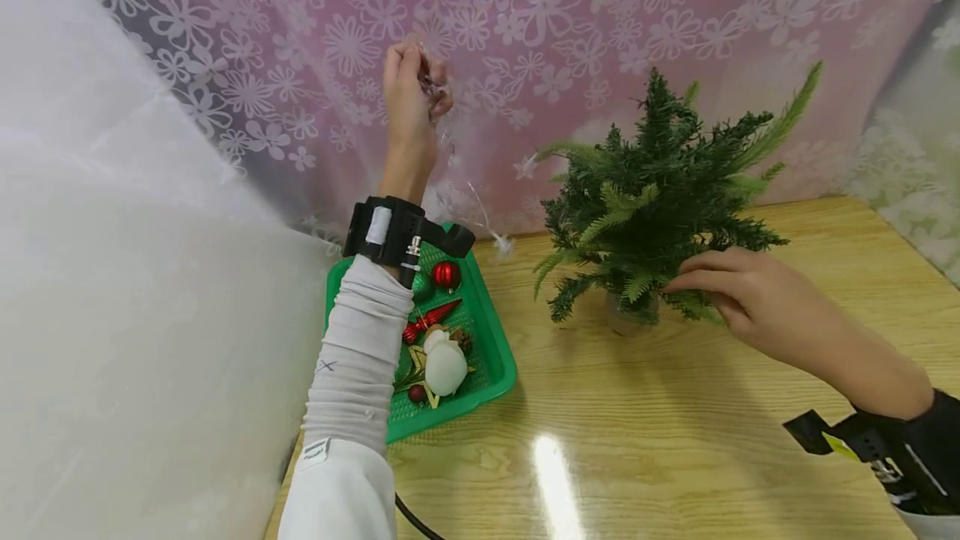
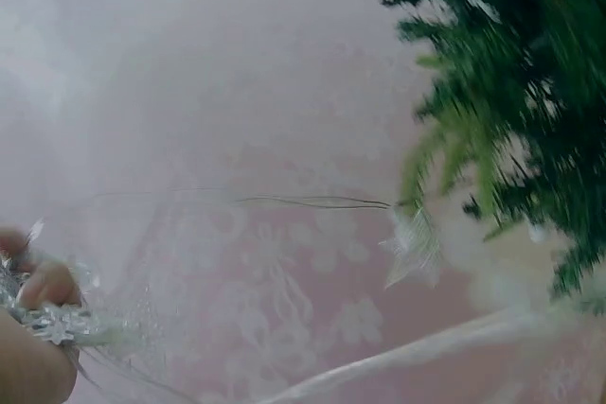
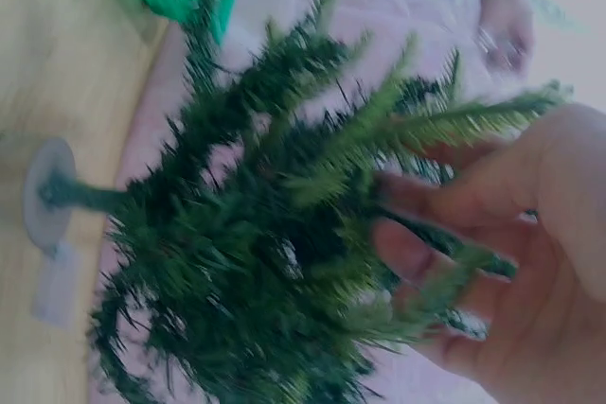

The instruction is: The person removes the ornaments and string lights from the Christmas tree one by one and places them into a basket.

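Observation:
My left hand (image 1: 417, 90), raised in front of the flowered curtain, holds a bunched thin wire garland with silvery-white pieces. In the left wrist view, silvery bits of the garland (image 2: 59, 325) show between the fingers. A loose strand hangs from the bundle, with a white feathery tuft (image 1: 503, 247) low down. A small green artificial Christmas tree (image 1: 652, 190) stands on the table to the right. My right hand (image 1: 757, 298) pinches a lower branch at its front right. The right wrist view shows the thumb and fingers of the right hand (image 3: 530, 262) curled about the branch.
Beneath the left forearm sits a green basket (image 1: 491, 340) with red baubles, a white ornament (image 1: 446, 368), a pine cone and gold stars. The wooden table (image 1: 600, 440) meets the pink flowered curtain (image 1: 480, 15) at the back. A black cable (image 1: 416, 521) lies near the front.

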`<state>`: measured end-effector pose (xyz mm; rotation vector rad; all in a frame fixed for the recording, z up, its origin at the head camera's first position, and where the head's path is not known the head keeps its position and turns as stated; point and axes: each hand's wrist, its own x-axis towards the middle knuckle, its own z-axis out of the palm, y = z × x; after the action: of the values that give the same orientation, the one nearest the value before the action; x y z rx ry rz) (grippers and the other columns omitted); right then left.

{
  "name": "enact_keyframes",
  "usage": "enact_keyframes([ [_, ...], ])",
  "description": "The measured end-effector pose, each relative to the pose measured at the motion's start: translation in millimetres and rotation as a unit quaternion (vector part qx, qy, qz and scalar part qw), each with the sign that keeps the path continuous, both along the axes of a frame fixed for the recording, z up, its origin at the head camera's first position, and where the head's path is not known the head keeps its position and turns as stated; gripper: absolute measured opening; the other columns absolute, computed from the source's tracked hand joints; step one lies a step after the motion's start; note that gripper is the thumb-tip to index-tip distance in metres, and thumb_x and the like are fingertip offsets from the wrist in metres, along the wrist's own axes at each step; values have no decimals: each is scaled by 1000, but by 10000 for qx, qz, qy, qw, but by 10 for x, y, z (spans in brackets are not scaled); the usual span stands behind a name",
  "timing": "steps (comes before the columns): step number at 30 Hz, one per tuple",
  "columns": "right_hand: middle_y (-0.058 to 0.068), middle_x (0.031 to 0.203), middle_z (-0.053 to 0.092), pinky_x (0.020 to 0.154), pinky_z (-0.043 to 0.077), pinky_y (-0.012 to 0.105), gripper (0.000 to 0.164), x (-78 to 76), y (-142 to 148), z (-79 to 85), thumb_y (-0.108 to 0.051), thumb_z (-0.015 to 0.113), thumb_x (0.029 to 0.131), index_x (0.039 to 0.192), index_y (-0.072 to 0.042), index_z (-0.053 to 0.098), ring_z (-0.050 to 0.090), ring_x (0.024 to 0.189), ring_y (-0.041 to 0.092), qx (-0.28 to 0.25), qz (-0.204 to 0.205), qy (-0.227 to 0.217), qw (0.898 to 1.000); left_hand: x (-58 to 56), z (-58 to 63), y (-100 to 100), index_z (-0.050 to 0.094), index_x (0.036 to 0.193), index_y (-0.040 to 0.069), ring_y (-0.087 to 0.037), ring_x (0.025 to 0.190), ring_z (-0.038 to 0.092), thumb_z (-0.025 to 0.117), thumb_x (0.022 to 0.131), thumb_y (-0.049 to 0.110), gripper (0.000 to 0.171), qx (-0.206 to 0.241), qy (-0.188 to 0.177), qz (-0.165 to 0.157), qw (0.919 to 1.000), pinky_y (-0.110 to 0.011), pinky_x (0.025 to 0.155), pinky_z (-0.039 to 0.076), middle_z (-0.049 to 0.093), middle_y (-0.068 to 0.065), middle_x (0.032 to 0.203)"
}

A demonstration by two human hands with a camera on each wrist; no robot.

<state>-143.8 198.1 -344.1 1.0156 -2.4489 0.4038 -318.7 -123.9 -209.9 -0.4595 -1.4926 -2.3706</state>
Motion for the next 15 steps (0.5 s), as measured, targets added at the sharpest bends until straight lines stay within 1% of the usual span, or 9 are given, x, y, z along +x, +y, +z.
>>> enact_keyframes([
  [2, 11, 107, 68, 57, 33, 27, 50, -10, 79, 36, 21, 64, 65, 103, -10, 74, 65, 88, 30, 107, 113, 7, 9999, 1, -73, -79, 35, 81, 9, -12, 52, 24, 31, 107, 14, 27, 69, -99, 144, 9998, -21, 47, 21, 34, -3, 64],
  [3, 11, 107, 68, 55, 32, 25, 53, -15, 117, 55, 23, 63, 64, 103, -11, 74, 65, 83, 25, 148, 171, -29, 9997, -1, -105, -121, 35, 80, 10, -12, 52, 24, 31, 107, 13, 27, 119, -111, 252, 9996, -21, 48, 21, 32, -2, 63],
  [4, 12, 107, 69, 53, 30, 23, 55, -18, 155, 71, 25, 63, 63, 102, -11, 74, 65, 80, 24, 209, 211, -76, 9995, -3, -135, -166, 34, 80, 10, -12, 52, 27, 30, 107, 12, 27, 126, -98, 419, 9990, -21, 49, 21, 31, -2, 62],
  [6, 11, 107, 69, 50, 24, 20, 61, -16, 224, 108, 29, 59, 62, 102, -13, 75, 59, 66, 12, 338, 144, -317, 9988, -12, -184, -251, 36, 81, 10, -12, 54, 38, 29, 106, 12, 26, 88, 50, 782, 9969, -21, 49, 22, 34, -2, 61],
  [8, 10, 107, 69, 47, 21, 19, 65, -1, 292, 139, 32, 55, 61, 100, -15, 76, 57, 64, 10, 503, -38, -591, 9970, -28, -221, -319, 37, 83, 10, -14, 57, 48, 28, 107, 12, 26, -13, 233, 990, 9948, -21, 49, 22, 36, -3, 62],
  [11, 9, 108, 70, 46, 21, 20, 66, 29, 371, 184, 31, 51, 62, 101, -17, 76, 46, 57, 3, 699, -414, -844, 9931, -49, -265, -377, 35, 84, 10, -14, 53, 48, 27, 107, 13, 24, -360, 370, 951, 9941, -20, 48, 23, 34, -3, 64],
  [12, 10, 108, 70, 45, 20, 21, 65, 35, 388, 194, 30, 50, 63, 101, -16, 76, 45, 56, 2, 720, -495, -882, 9923, -54, -282, -386, 33, 84, 10, -12, 51, 42, 27, 107, 12, 24, -543, 410, 875, 9938, -20, 48, 22, 32, -3, 65],
  [13, 11, 107, 70, 46, 21, 21, 62, 36, 397, 199, 29, 51, 65, 100, -15, 76, 51, 60, 5, 705, -522, -846, 9925, -57, -300, -393, 32, 84, 10, -11, 49, 36, 27, 107, 12, 23, -723, 411, 758, 9937, -20, 48, 22, 30, -3, 67],
  [15, 11, 106, 70, 46, 21, 21, 56, 38, 403, 205, 26, 53, 68, 101, -14, 76, 47, 58, 3, 654, -563, -805, 9930, -55, -341, -401, 31, 84, 10, -10, 50, 28, 29, 106, 12, 22, -1302, 359, 604, 9890, -20, 48, 23, 28, -3, 67],
])
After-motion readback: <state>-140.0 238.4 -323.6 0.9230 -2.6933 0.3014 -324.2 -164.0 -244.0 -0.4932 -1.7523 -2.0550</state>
